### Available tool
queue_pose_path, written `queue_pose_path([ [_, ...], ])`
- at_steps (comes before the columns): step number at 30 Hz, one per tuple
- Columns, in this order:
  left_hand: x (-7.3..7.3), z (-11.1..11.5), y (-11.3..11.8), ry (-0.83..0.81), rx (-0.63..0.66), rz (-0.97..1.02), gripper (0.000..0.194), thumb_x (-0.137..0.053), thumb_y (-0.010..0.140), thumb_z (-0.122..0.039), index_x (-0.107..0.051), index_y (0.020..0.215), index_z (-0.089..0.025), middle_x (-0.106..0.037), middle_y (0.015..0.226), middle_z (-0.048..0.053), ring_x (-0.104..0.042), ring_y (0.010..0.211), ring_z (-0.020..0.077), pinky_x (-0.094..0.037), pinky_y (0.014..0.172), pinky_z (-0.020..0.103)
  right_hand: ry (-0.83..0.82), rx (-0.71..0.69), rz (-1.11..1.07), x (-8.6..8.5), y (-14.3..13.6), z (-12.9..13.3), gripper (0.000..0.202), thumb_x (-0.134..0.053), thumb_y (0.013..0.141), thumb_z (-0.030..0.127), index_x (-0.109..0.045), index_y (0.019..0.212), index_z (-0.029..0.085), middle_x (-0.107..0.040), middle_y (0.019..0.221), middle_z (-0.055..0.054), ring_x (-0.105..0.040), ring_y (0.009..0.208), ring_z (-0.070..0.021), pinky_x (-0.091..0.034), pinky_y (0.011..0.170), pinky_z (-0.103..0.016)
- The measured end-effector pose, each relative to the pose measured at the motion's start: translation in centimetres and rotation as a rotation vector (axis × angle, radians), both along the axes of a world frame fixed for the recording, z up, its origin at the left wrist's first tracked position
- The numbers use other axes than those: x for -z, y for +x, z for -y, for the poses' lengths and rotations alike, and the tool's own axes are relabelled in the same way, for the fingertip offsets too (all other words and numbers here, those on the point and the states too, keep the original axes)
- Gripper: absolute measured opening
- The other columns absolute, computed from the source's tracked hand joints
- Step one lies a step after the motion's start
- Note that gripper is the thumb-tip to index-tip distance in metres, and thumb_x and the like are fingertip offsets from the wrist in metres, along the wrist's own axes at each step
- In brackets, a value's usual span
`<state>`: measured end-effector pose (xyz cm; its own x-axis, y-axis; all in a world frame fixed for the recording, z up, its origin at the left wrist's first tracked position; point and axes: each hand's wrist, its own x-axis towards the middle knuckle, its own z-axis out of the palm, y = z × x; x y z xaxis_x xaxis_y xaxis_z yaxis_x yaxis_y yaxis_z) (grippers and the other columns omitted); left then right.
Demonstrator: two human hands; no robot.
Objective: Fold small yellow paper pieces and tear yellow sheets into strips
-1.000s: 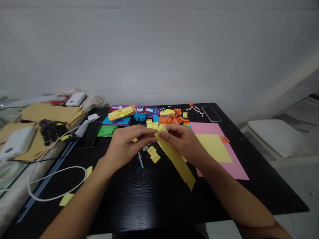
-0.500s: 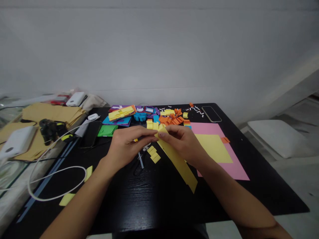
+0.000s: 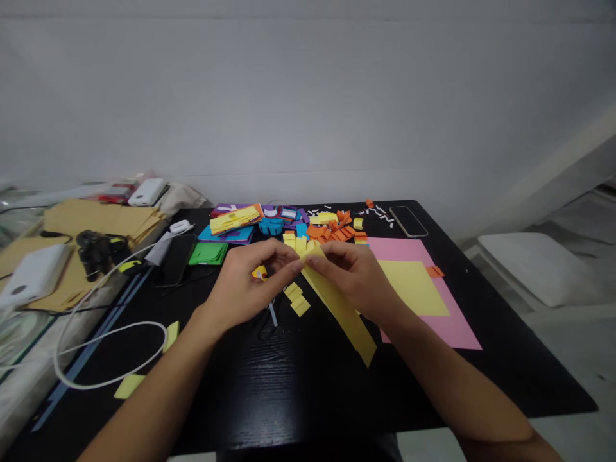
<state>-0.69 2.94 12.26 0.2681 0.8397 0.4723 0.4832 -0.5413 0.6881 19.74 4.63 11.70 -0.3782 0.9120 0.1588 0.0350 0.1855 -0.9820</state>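
A long yellow paper strip (image 3: 339,308) slants down to the right from my fingers over the dark table. My right hand (image 3: 349,273) pinches its upper end between thumb and fingers. At the same end, my left hand (image 3: 253,276) has its thumb and fingertips closed on the paper's left edge. Small folded yellow paper pieces (image 3: 297,300) lie just below the hands. Scissors (image 3: 270,314) rest under my left hand, mostly hidden by it. Right of my right hand, a yellow sheet (image 3: 411,285) lies on a pink sheet (image 3: 462,333).
Orange folded papers (image 3: 337,228) and stacked coloured papers (image 3: 235,219) lie behind the hands. A dark phone (image 3: 176,260) and a green paper stack (image 3: 208,253) are at left, near a white cable (image 3: 110,327). Another phone (image 3: 408,221) sits at the back right.
My left thumb has shifted slightly and the left fingers have curled more. The strip's lower end has swung a little to the left, and a small yellow-orange object shows more behind my left hand.
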Motion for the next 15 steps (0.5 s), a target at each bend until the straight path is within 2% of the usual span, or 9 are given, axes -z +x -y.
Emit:
queue_pose_path([
  [4,0.25,-0.01,0.22,-0.062,0.031,-0.002,0.022,-0.063,0.098,-0.032,-0.066,0.081,-0.018,-0.064,0.068,-0.001,-0.054,0.06,0.0103,-0.043,0.055,0.023,-0.003,-0.01,-0.001,0.26,-0.21,0.01,0.032,-0.074,0.088,0.051,-0.073,0.083,0.019,-0.065,0.072,0.0,-0.055,0.065,-0.013,-0.044,0.058,-0.026],
  [9,0.44,-0.09,0.13,-0.156,0.048,0.037,0.024,-0.061,0.099,-0.034,-0.065,0.081,-0.017,-0.063,0.07,0.0,-0.053,0.062,0.0111,-0.042,0.056,0.023,0.017,0.0,0.011,0.29,-0.25,-0.12,0.034,-0.075,0.086,0.052,-0.074,0.081,0.018,-0.066,0.072,0.0,-0.056,0.065,-0.0132,-0.045,0.058,-0.026],
  [15,0.49,-0.16,0.07,-0.216,0.058,0.097,0.022,-0.062,0.099,-0.034,-0.067,0.085,-0.017,-0.063,0.071,-0.001,-0.056,0.064,0.0115,-0.044,0.058,0.023,0.091,0.064,0.009,0.06,0.18,-0.45,0.023,-0.072,0.091,0.042,-0.077,0.087,0.02,-0.075,0.084,-0.003,-0.066,0.075,-0.0167,-0.053,0.066,-0.029],
])
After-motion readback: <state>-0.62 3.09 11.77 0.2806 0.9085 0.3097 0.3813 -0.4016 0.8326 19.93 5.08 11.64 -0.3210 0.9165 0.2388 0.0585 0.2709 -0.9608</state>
